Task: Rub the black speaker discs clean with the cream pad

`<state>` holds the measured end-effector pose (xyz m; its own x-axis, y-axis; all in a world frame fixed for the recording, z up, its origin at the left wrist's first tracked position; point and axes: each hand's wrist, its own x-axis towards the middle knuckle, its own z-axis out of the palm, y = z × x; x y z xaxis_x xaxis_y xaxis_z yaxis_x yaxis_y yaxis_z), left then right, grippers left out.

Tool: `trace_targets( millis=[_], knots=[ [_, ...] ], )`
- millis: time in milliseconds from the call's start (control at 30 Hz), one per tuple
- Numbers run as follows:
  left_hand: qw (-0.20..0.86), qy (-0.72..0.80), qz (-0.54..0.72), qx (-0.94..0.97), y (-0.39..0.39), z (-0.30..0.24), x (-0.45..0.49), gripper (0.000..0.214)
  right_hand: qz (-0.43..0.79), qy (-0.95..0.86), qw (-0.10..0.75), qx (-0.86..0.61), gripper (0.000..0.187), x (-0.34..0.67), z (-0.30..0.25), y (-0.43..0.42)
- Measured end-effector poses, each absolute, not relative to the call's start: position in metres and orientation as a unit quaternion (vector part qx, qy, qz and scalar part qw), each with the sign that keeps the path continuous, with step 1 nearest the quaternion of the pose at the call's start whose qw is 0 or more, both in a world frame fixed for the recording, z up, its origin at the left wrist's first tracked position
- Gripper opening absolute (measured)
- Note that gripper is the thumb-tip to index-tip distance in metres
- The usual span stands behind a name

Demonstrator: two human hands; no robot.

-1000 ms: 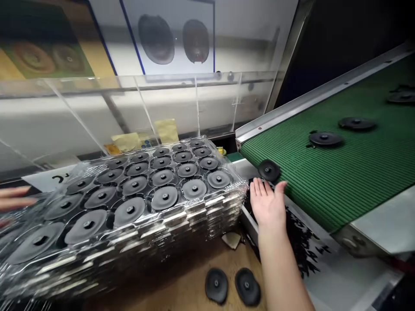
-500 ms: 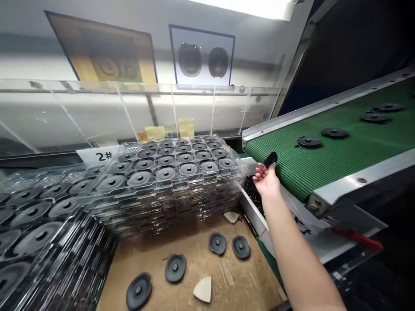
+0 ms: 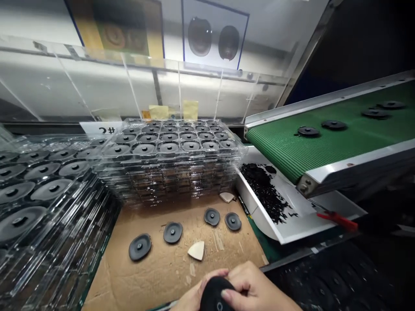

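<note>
A black rubber disc (image 3: 213, 293) with a small central hub is held low at the bottom edge of the view. My right hand (image 3: 254, 287) pinches it from the right, thumb lying on its face. Partly hidden behind the disc, my left hand (image 3: 193, 297) grips its left side. Just beyond the hands is a brown cardboard sheet (image 3: 145, 280). On it lie several dark grey discs, among them one at the left (image 3: 140, 246) and one at the right (image 3: 233, 221). A cream-coloured wedge (image 3: 197, 250) lies between them, and a second wedge (image 3: 227, 197) is farther back.
Clear plastic trays (image 3: 168, 157) filled with discs are stacked behind the cardboard; another stack (image 3: 74, 216) stands left. To the right, a white bin (image 3: 259, 220) holds black scraps and a red-handled tool (image 3: 340, 221). Above it, a green conveyor (image 3: 279, 142) carries several discs.
My right hand has brought the disc from beside the conveyor's end down to the bottom of the view. My left hand has appeared and grips it too. The white bin is now uncovered.
</note>
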<state>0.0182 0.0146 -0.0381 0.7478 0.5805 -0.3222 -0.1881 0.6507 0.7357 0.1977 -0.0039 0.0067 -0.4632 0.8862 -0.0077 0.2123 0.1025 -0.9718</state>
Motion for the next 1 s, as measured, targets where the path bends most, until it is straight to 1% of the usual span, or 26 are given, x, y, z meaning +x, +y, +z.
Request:
trace_targets(
  millis=[67,167,267,333,400,467,500,600,700,833,933,1000],
  knots=[
    [0.871,0.261,0.213,0.359,0.012,-0.048,0.023,0.063,0.528,-0.682,0.291,-0.414,0.056,0.197,0.001,-0.007],
    [0.909,0.222,0.214,0.281,0.002,-0.059,0.016,0.069,0.539,-0.682,0.261,-0.419,0.058,0.194,-0.005,-0.003],
    [0.920,0.204,0.244,0.230,-0.005,-0.065,0.006,0.072,0.561,-0.683,0.230,-0.407,0.059,0.186,-0.006,0.004],
    [0.915,0.213,0.260,0.223,-0.006,-0.065,-0.002,0.071,0.573,-0.685,0.212,-0.397,0.056,0.181,-0.006,0.010],
    [0.925,0.211,0.252,0.192,-0.004,-0.062,-0.009,0.070,0.579,-0.683,0.204,-0.396,0.049,0.177,-0.007,0.016],
    [0.944,0.193,0.238,0.125,0.002,-0.056,-0.016,0.065,0.566,-0.672,0.216,-0.426,0.043,0.176,-0.015,0.025],
    [0.948,0.187,0.243,0.088,0.006,-0.052,-0.020,0.060,0.549,-0.661,0.230,-0.456,0.043,0.177,-0.022,0.030],
    [0.918,0.218,0.332,0.011,0.019,-0.043,-0.029,0.048,0.466,-0.618,0.272,-0.571,0.039,0.177,-0.053,0.042],
    [0.868,0.275,0.413,-0.001,0.030,-0.038,-0.037,0.050,0.400,-0.599,0.286,-0.632,0.038,0.170,-0.087,0.041],
    [0.837,0.302,0.456,0.012,0.040,-0.033,-0.044,0.050,0.383,-0.625,0.305,-0.608,0.026,0.157,-0.106,0.030],
    [0.827,0.308,0.469,0.013,0.044,-0.029,-0.045,0.048,0.388,-0.650,0.304,-0.579,0.023,0.156,-0.096,0.034],
    [0.822,0.321,0.470,0.009,0.046,-0.026,-0.042,0.049,0.384,-0.647,0.307,-0.583,0.025,0.155,-0.078,0.044]
  ],
)
